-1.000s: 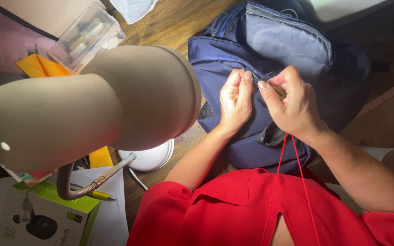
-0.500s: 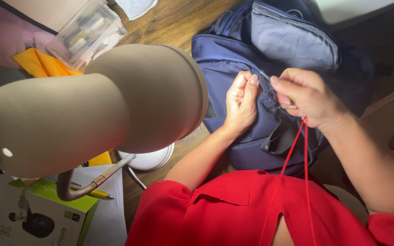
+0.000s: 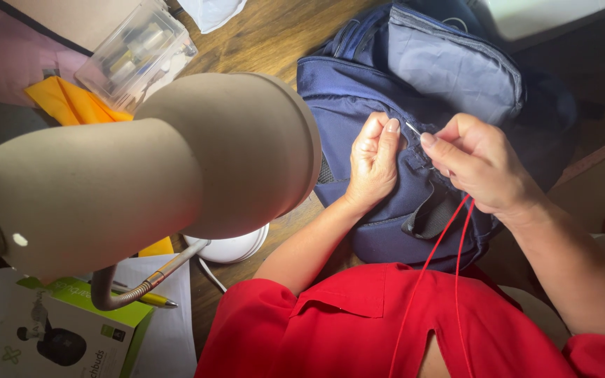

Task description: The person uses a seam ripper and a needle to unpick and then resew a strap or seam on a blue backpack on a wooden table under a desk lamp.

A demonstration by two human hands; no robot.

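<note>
Closest in, a doubled red thread (image 3: 434, 280) runs up over the red shirt (image 3: 358, 329) to the right hand (image 3: 481, 168), whose fingers (image 3: 437, 145) are pinched together on a thin silver needle (image 3: 413, 129). Just beside it, the left hand (image 3: 372, 162) presses curled fingers onto the navy fabric backpack (image 3: 414, 77), which lies on the wooden counter (image 3: 274, 35).

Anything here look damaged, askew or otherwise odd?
Nothing looks spilled or damaged. One oddity: the beige lamp head sits very close to the camera and blocks much of the desk. The right hand holds a needle with red thread at the blue backpack; the left hand steadies the fabric.
</note>
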